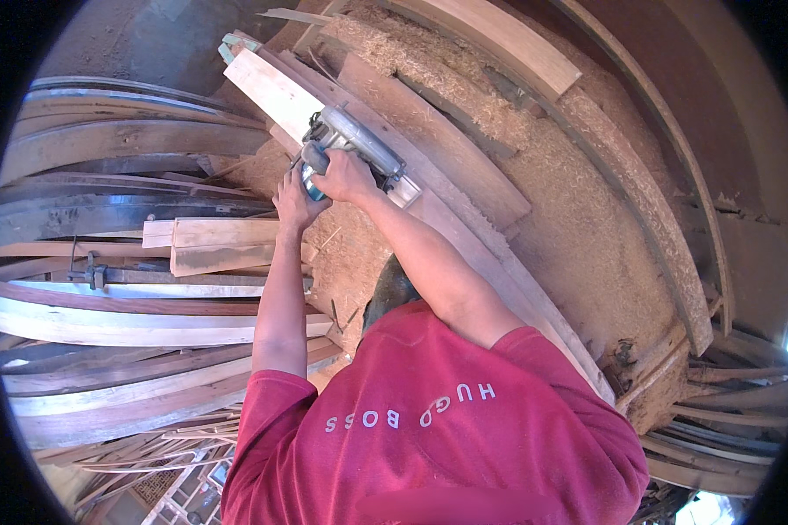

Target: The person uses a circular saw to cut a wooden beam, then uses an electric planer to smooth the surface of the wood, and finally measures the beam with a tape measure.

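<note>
An electric hand planer (359, 143) with a grey metal body and a teal part sits on a pale wooden plank (271, 92). My right hand (348, 178) is closed round its grey handle, the arm reaching in from the right. On the near left side of the planer, my left hand (298, 203) is closed against the teal part, with its fingertips partly hidden. The pale plank lies over a longer beam (473, 232) that runs from the far left toward the near right. A light green piece (239, 41) is at the plank's far end.
Long curved boards (131, 315) are stacked at the left, with a clamp (94, 273) among them and short boards (226, 238) on top. Wood shavings (578, 236) cover the ground to the right. More curved timbers (639, 197) lie beyond, and a plank (508, 44) lies at the back.
</note>
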The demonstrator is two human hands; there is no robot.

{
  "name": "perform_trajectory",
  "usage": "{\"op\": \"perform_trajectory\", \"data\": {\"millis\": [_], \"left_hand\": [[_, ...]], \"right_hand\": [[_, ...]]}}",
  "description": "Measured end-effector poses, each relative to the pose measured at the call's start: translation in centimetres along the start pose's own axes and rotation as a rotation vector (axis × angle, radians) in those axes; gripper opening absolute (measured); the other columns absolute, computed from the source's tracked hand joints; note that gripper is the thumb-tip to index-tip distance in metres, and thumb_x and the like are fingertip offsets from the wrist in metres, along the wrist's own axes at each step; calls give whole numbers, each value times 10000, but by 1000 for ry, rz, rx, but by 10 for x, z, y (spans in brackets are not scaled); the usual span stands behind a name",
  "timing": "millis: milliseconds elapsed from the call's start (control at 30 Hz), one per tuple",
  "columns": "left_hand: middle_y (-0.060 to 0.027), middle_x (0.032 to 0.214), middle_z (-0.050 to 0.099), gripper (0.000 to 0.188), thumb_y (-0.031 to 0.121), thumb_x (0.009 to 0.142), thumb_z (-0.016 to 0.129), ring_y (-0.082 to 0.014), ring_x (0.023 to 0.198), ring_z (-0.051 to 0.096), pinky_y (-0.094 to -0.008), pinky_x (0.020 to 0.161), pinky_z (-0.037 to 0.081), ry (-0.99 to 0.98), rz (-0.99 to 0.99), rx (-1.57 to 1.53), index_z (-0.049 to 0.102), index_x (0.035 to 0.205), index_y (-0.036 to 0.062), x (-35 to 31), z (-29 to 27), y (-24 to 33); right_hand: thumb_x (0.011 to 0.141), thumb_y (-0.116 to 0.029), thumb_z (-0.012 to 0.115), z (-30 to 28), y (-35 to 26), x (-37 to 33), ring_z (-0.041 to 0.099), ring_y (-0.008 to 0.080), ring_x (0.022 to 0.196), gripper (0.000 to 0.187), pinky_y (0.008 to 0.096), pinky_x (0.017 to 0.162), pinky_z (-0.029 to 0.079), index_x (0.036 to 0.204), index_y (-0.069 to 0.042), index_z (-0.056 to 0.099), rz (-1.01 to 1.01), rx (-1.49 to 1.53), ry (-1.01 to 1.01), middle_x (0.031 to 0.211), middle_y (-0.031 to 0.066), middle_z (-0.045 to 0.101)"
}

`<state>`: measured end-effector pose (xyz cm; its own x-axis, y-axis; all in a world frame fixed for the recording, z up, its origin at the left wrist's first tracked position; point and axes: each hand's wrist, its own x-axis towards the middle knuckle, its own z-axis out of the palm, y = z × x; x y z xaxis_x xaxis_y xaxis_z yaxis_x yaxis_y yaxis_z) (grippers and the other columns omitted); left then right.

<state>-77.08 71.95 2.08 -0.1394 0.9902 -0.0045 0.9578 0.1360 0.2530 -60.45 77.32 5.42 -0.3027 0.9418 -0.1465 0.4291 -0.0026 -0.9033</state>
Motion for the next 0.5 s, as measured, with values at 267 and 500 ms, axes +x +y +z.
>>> {"op": "perform_trajectory", "data": {"millis": [267,500], "left_hand": [[-131,1331,523,1039,369,535,842,-375,1193,514,-552,970,415,-10,-14,6,391,1438,124,13,-8,-4],[-124,1335,522,1046,366,523,849,-376,1192,515,-552,969,417,-13,-23,23,392,1437,137,19,-7,-3]], "right_hand": [[731,-348,683,1,-8,13,652,411,980,429,476,859,526,1008,-20,682,-6,-8,5,996,271,677],[753,-346,706,-2,-10,18,651,401,1026,477,465,903,524,1097,-17,667,24,-27,-45,1062,269,674]]}}
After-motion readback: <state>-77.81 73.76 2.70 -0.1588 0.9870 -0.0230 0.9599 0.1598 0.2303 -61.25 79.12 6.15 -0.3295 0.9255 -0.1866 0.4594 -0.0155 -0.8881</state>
